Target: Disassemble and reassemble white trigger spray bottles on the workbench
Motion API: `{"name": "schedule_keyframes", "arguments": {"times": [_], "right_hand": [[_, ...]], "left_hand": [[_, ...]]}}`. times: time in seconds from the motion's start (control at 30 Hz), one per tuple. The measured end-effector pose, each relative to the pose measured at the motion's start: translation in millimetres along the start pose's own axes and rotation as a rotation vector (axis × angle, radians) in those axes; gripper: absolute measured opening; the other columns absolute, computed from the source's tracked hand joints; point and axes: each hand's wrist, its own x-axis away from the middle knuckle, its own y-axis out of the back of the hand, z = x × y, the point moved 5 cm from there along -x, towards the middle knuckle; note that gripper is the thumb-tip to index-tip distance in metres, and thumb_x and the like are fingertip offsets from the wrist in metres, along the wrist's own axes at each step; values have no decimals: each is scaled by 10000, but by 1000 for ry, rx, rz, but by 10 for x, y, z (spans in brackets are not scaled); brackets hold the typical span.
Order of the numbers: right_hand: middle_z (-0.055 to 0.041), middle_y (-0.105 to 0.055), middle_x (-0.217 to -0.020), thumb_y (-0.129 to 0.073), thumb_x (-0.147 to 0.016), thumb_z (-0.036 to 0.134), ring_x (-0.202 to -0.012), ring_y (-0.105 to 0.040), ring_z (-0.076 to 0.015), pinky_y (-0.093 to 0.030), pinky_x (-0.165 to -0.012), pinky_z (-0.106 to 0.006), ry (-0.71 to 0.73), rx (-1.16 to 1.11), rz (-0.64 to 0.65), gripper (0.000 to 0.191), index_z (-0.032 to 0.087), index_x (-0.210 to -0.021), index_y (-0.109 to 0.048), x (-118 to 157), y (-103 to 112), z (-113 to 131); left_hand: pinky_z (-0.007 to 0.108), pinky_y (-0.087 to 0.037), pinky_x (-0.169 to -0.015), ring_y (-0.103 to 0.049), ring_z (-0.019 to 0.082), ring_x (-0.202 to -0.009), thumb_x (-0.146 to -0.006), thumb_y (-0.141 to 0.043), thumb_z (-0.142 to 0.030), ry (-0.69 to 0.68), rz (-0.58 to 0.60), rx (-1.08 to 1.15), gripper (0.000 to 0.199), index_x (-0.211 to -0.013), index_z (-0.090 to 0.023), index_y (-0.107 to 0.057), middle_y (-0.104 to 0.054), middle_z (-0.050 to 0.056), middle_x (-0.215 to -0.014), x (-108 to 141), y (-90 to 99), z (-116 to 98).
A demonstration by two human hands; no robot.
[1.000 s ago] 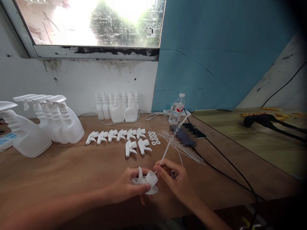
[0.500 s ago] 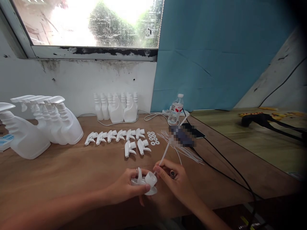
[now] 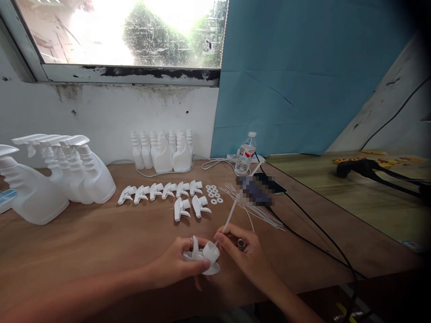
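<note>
A white trigger spray head (image 3: 211, 252) lies in my left hand (image 3: 183, 262), its round collar tilted up toward the right. My fingers and thumb wrap around its body. In my right hand (image 3: 240, 246) a thin white plastic tube (image 3: 230, 215) is pinched between thumb and fingers, its lower end at the collar's opening. I cannot tell how far the tube reaches inside. A short dark cylindrical object with a metallic end (image 3: 241, 244) shows against the right palm; its kind is unclear. More trigger spray heads (image 3: 182, 209) lie just beyond my hands.
Small white washers (image 3: 213, 201) and loose thin tubes (image 3: 266, 217) lie right of the spray heads. Bottles with heads (image 3: 90, 175) stand at left, bare bottles (image 3: 164, 154) by the wall. A water bottle (image 3: 247, 154), a phone (image 3: 274, 184) and black cables (image 3: 316, 242) occupy the right.
Hardly anything differs. The whole view has shifted slightly, while both hands keep the same hold on the spray head and the tube.
</note>
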Motion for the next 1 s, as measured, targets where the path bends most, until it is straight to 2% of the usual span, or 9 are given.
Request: {"name": "schedule_keyframes", "arguments": {"times": [1.0], "right_hand": [[5,-582,-617,-534,-902,408,-590,-548,-114,-393,-557,-211,-20,-42,17,308,161,-734,-614,10,-11,-54]], "left_hand": [[277,-556,-580,-655,207,-767,-783,-711,-396,-3,7,18,502,-1136,-61,-586,-667,133,-893,6,-18,-19]]}}
